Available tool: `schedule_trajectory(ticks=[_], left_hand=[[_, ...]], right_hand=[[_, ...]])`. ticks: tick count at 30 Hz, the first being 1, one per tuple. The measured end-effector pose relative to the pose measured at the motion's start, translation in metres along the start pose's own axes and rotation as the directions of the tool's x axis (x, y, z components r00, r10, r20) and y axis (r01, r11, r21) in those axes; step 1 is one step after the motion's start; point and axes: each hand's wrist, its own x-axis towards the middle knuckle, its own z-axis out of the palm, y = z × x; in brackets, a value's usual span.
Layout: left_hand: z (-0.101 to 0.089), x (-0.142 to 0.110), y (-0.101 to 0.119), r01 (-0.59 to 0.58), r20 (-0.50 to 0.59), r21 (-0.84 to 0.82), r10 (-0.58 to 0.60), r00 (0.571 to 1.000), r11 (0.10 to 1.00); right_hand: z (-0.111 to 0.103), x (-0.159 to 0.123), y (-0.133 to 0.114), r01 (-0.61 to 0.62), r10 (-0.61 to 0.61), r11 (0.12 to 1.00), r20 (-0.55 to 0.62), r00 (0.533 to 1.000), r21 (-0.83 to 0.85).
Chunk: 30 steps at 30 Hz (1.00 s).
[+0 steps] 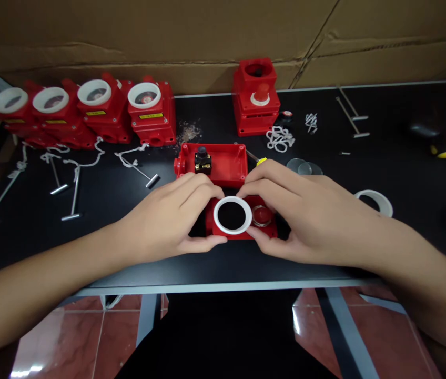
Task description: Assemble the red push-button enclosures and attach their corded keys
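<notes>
Near the table's front edge, a white plastic ring [215, 215] sits at the round opening of a red housing cover [270, 231]. My left hand [171, 218] grips the ring's left side between thumb and fingers. From the other side, my right hand [297, 216] pinches it the same way. Through the ring only black shows. To its right the cover has a second, smaller round fitting [261, 216]. Just behind lies an open red box [226, 164], with a black push-button switch [202, 160] inside. My fingers hide part of the cover's back edge.
Several assembled red call boxes [152, 118] with corded metal hammers [75, 195] stand at left. Behind are another red housing [256, 100], white cord [280, 138] and screws [311, 122]. Clear discs [305, 167], a yellow-handled screwdriver [261, 161] and another white ring [384, 205] lie right.
</notes>
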Motion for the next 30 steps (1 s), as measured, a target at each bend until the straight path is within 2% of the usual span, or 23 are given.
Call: schedule_trajectory(ticks=[4, 9, 17, 30], left_hand=[[0.0001, 0.0009, 0.0001, 0.007, -0.007, -0.010, -0.007, 1.000, 1.000], [0.0010, 0.0008, -0.0023, -0.021, -0.013, -0.008, 0.020, 1.000, 1.000], [0.0007, -0.0009, -0.0036, -0.013, -0.003, 0.000, 0.013, 1.000, 1.000], [0.0021, -0.0017, -0.0037, -0.016, -0.028, 0.002, 0.016, 0.999, 1.000]], right_hand=[[0.0019, 0.0013, -0.0001, -0.007, 0.006, 1.000, -0.025, 1.000, -0.013], [0.0062, 0.0037, -0.0017, -0.043, 0.043, 0.999, 0.021, 0.999, -0.030], [0.0004, 0.0021, -0.0004, 0.023, -0.023, 1.000, -0.034, 0.999, -0.004], [0.0014, 0.0033, -0.0015, 0.026, -0.026, 1.000, -0.012, 1.000, -0.015]])
